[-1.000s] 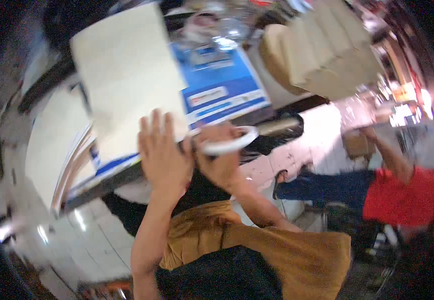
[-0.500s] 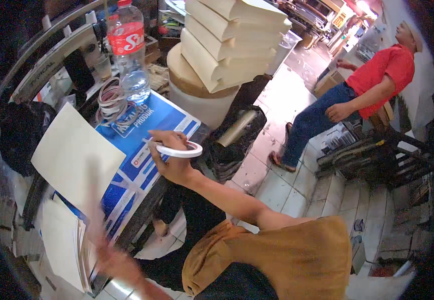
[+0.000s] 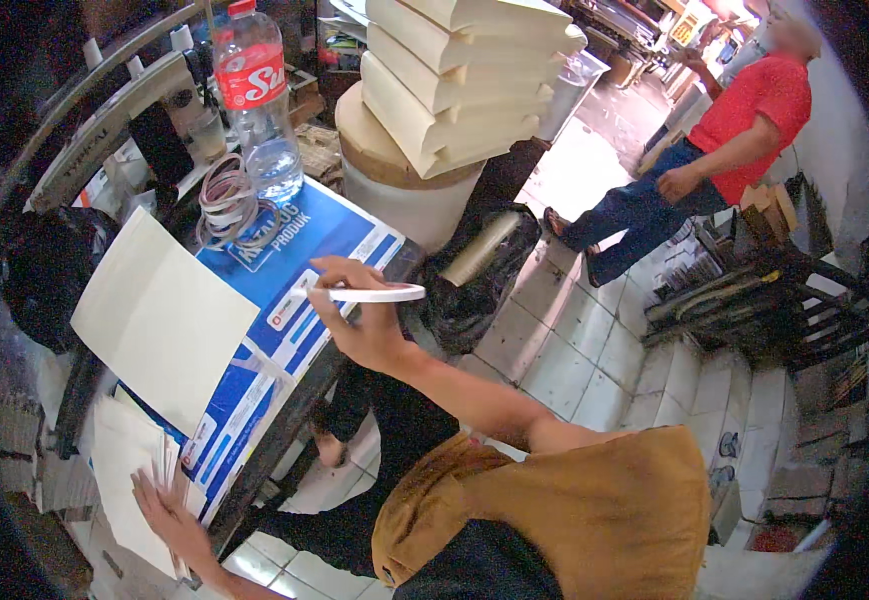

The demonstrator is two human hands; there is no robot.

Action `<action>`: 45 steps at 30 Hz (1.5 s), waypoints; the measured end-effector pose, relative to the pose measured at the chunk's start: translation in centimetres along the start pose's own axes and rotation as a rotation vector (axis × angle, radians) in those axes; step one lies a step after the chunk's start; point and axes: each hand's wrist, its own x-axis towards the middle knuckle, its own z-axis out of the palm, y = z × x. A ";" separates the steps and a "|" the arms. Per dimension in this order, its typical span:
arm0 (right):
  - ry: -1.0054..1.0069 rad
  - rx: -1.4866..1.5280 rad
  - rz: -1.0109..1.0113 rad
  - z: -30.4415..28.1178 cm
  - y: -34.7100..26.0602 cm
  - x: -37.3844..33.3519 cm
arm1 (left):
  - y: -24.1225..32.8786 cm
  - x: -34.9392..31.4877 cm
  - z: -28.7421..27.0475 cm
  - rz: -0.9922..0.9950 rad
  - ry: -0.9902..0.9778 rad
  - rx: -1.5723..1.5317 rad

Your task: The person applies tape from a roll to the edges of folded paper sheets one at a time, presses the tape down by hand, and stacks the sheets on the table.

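My right hand (image 3: 373, 328) is closed on a narrow roll of white tape (image 3: 395, 294), seen nearly edge-on, above the right side of a blue printed board (image 3: 300, 262). One cream paper sheet (image 3: 167, 318) lies over the board's left part. At the near left, my left hand (image 3: 175, 520) rests with fingers spread on the right edge of a stack of cream sheets (image 3: 120, 470). Some sheet edges there are fanned up by the fingers, slightly blurred.
A clear plastic bottle with a red label (image 3: 255, 90) and several stacked tape rolls (image 3: 227, 200) stand on the board's far end. Beyond, folded cream paper (image 3: 455, 100) is piled on a round tub (image 3: 395, 205). A person in a red shirt (image 3: 755, 135) stands at right on the tiled floor (image 3: 595, 340).
My left hand has come down from beside the single sheet onto the stack. The tape roll has tilted in my right hand. The person in red has shifted their legs and raised an arm.
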 end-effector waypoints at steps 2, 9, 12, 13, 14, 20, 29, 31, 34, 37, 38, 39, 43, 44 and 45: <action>0.037 0.220 0.078 -1.0 -1.3 -0.3 | 3.2 0.5 -0.6 0.026 0.014 0.014; -0.039 0.989 0.768 -3.4 -5.2 -0.9 | 17.3 6.4 -2.7 0.229 0.103 -0.404; -0.031 1.100 0.873 -3.0 -6.2 -1.4 | 18.1 7.1 3.4 0.361 0.008 -0.133; -0.018 1.156 0.927 -2.8 -6.3 -1.4 | 17.7 6.7 5.3 0.382 -0.042 -0.017; -0.025 1.157 0.928 -2.7 -6.2 -1.3 | 17.3 5.5 6.6 0.394 -0.160 0.032; 0.163 0.857 0.885 -3.5 -3.9 -1.4 | 21.2 -2.4 3.6 0.378 -0.247 -0.033; 0.216 1.016 0.796 -3.1 -6.1 -0.6 | 21.6 -3.1 -2.6 0.369 0.296 -0.392; 0.117 1.087 0.695 -3.2 -5.5 -1.2 | 21.5 -2.5 -3.4 0.399 0.297 -0.440; 0.180 0.804 0.642 -2.3 -5.9 -1.7 | 20.0 -1.6 1.5 0.405 0.111 -0.322; 0.109 0.632 0.547 -1.1 -6.3 -2.6 | 19.1 -1.8 5.8 0.370 -0.058 -0.232; 0.049 0.468 0.460 -1.0 -5.5 -3.0 | 19.2 -2.3 5.4 0.352 -0.061 -0.225; 0.045 0.465 0.472 -0.7 -5.6 -3.3 | 20.0 -2.5 4.0 0.344 -0.047 -0.277; -0.313 0.370 0.270 2.4 -7.0 -4.8 | 19.4 -5.7 1.8 0.039 0.209 -0.316; -0.353 0.359 0.193 3.4 -7.0 -4.9 | 19.1 -6.7 1.9 -0.005 0.221 -0.270; -0.398 0.350 0.114 4.3 -7.2 -5.2 | 18.7 -7.5 2.2 -0.015 0.219 -0.264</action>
